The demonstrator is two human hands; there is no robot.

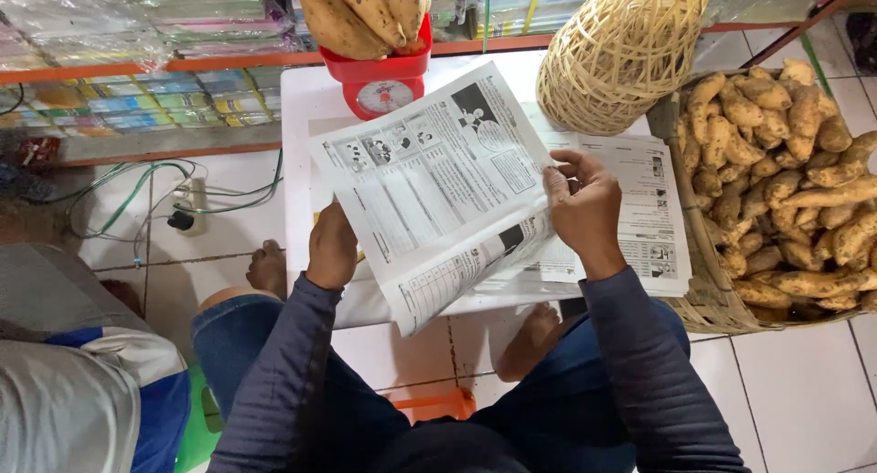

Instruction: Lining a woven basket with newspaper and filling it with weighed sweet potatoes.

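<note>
Both hands, left hand point(332, 249), right hand point(583, 208), gripping printed sheet point(429, 190)

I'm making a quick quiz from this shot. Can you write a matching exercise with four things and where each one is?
Things:
1. printed sheet
2. red scale
3. wicker basket
4. power strip

Places:
A. floor at left, with cables
B. held in both hands
C. back of the white table, loaded with sweet potatoes
D. floor at right, full of sweet potatoes

Pairs: 1-B, 2-C, 3-D, 4-A
</note>
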